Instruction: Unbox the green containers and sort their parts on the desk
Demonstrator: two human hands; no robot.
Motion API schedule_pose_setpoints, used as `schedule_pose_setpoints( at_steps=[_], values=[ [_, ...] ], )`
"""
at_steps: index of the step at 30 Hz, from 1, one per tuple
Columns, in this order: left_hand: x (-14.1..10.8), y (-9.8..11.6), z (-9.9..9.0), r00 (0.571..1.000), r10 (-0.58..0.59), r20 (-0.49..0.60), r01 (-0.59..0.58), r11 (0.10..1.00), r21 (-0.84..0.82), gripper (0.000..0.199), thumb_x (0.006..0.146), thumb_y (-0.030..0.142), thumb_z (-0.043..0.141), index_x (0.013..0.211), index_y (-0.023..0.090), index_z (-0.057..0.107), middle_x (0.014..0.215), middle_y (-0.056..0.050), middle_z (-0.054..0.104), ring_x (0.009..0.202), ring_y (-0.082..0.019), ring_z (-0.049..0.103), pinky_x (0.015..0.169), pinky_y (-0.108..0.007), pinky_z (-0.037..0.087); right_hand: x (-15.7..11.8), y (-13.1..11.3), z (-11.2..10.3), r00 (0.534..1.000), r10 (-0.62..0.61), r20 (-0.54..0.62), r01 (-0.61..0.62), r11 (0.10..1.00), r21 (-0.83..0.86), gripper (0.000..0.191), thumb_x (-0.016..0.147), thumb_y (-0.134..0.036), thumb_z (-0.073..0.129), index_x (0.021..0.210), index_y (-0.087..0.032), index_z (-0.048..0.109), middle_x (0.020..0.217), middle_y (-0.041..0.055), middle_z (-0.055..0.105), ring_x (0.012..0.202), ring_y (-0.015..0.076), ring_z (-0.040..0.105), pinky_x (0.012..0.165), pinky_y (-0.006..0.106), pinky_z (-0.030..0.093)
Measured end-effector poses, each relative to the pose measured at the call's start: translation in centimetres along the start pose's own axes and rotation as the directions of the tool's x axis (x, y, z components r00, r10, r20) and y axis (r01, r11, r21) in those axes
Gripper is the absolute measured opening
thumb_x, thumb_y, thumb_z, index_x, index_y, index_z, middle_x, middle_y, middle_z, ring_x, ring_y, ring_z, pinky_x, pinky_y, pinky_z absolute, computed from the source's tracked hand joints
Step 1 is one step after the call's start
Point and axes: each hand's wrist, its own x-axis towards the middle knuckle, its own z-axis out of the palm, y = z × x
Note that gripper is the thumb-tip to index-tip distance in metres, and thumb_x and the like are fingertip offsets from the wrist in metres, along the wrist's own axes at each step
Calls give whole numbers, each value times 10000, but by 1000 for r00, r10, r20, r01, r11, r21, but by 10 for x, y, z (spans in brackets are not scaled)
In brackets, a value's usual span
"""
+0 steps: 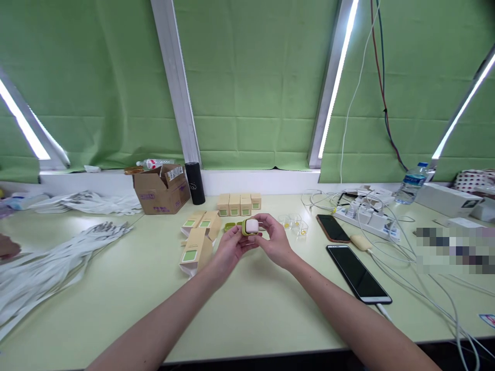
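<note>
In front of me, above the table, both my hands hold a small rounded-square device [252, 226] with a pale pinkish-white face and an olive-green rim. My left hand [231, 246] pinches its left and lower side. The fingers of my right hand [277, 241] close around its right side. A green piece [230, 225] shows just left of the device; I cannot tell whether it is joined to it. Left of my hands lie several tan cardboard boxes [197, 245] with green labels. Small clear containers [295, 224] with yellow bits stand to the right.
More small boxes [240, 204] stand in a row behind. A large carton [160, 189] and black bottle [195, 183] are back left. White straps [65, 257] spread at left, near another person's hand [8, 248]. Phones [358, 273], cables and a power strip [367, 221] lie right.
</note>
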Motion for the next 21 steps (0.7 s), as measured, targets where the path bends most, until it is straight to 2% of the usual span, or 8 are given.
schedule_pose_setpoints(
  at_steps=[3,6,8,11,13,15,18,21],
  values=[
    [-1,1,-1,993,111,-48,-98,971,218,262,916,420,718,994,195,608,1006,-76,767,937,-222,750,969,-441,579,-1,9,-4,999,5,-37,-1,993,117,431,741,-300,841,1117,-251,636,1118,41,698,1059,229,666,1022,434,520],
    [-2,4,-5,974,224,-19,-191,869,456,270,923,365,692,1117,225,568,1037,-72,757,1000,-233,733,995,-464,555,-4,13,-10,999,27,-35,-19,975,223,434,759,-383,861,1112,-253,644,1092,42,681,1024,218,656,943,386,538],
    [-4,5,-6,943,328,58,-295,742,602,327,927,308,673,1221,245,546,1161,-91,731,1138,-251,692,1051,-488,519,-6,12,-13,998,65,-22,-56,958,282,452,764,-422,870,1126,-258,654,1068,38,673,991,210,645,886,359,542],
    [-9,4,-5,854,463,237,-461,463,757,478,922,211,654,1375,291,524,1373,-101,626,1333,-268,554,1131,-509,460,-8,9,-16,994,109,20,-109,933,342,480,762,-449,881,1151,-258,676,1052,40,678,981,215,643,904,374,541],
    [-12,2,-4,804,484,344,-528,315,789,555,927,158,630,1441,319,494,1437,-97,570,1375,-275,489,1148,-517,449,-9,8,-15,990,120,71,-138,923,360,503,755,-441,891,1175,-256,684,1048,44,688,976,222,651,924,396,546],
    [-14,0,-3,767,485,421,-576,229,785,590,939,117,597,1473,330,463,1452,-100,547,1390,-281,460,1155,-527,447,-10,9,-12,987,120,108,-152,918,366,523,740,-418,906,1187,-262,685,1064,45,687,978,222,654,904,394,560],
    [-13,-2,-4,715,508,481,-622,150,768,561,941,81,576,1442,317,486,1424,-110,545,1385,-289,460,1150,-537,451,-12,14,-7,987,112,111,-146,918,369,562,709,-402,930,1190,-281,668,1104,44,662,979,215,653,842,370,582],
    [-11,-3,-6,675,557,485,-634,101,766,446,940,81,585,1335,285,552,1336,-109,572,1312,-282,510,1095,-513,486,-14,20,-2,993,98,69,-116,932,344,598,707,-400,934,1214,-287,637,1095,35,614,935,191,653,815,350,586]
  ],
)
